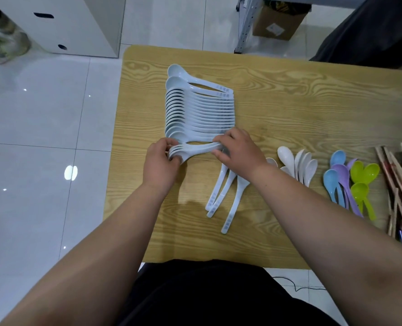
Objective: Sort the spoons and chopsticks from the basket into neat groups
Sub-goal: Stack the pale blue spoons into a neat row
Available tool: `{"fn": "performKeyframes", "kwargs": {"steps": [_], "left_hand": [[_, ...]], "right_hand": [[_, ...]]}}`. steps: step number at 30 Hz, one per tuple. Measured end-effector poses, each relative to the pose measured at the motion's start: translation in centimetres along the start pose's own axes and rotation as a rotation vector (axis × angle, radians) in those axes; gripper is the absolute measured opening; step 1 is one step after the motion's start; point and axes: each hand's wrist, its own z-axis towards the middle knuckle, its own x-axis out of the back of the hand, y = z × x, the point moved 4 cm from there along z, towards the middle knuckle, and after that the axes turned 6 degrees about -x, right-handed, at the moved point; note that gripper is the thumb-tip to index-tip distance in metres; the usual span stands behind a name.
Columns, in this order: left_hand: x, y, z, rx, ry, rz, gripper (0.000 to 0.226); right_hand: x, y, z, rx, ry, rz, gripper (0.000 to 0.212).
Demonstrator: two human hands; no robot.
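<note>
A long row of pale blue soup spoons [198, 109] lies stacked across the wooden table [289, 95], bowls to the left. At the row's near end I hold a small nested stack of pale blue spoons [195, 150]. My left hand [161, 163] grips its bowls and my right hand [239, 152] pinches its handles. Three more pale blue spoons [223, 196] lie loose under my right wrist. To the right lie small white spoons [299, 164], coloured plastic spoons [350, 182] and a pile of chopsticks [400, 184]. No basket is in view.
The table's left edge runs close beside the spoon row, with tiled floor beyond. A white cabinet [77, 24] stands at the far left and a cardboard box [277, 22] under a metal frame behind the table. A person in dark clothing [372, 31] is at the far right.
</note>
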Motion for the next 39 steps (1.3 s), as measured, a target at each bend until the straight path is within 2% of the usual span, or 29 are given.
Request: {"fn": "performKeyframes", "kwargs": {"steps": [7, 11, 15, 18, 25, 33, 39], "left_hand": [[-0.2, -0.9, -0.1, 0.020, -0.009, 0.108, 0.031], [-0.1, -1.1, 0.0, 0.017, 0.017, 0.112, 0.030], [-0.1, -1.9, -0.1, 0.064, 0.000, 0.100, 0.040], [-0.1, -2.5, -0.2, 0.078, -0.035, 0.108, 0.032], [-0.2, -2.3, 0.3, 0.095, -0.028, 0.090, 0.028], [0.4, -1.6, 0.7, 0.101, -0.011, 0.080, 0.036], [0.4, -1.2, 0.8, 0.121, -0.016, 0.091, 0.033]], "right_hand": [[-0.6, 0.4, -1.1, -0.031, -0.011, -0.013, 0.038], [-1.0, 0.5, -1.1, -0.070, -0.073, -0.008, 0.039], [-1.7, 0.3, -1.2, -0.060, -0.134, -0.028, 0.044], [-1.8, 0.3, -1.2, -0.096, -0.147, -0.002, 0.047], [-1.4, 0.0, -1.3, -0.125, -0.143, 0.011, 0.045], [-1.3, 0.4, -1.0, -0.121, 0.030, -0.038, 0.032], [-1.4, 0.1, -0.8, -0.114, -0.018, -0.129, 0.050]]}}
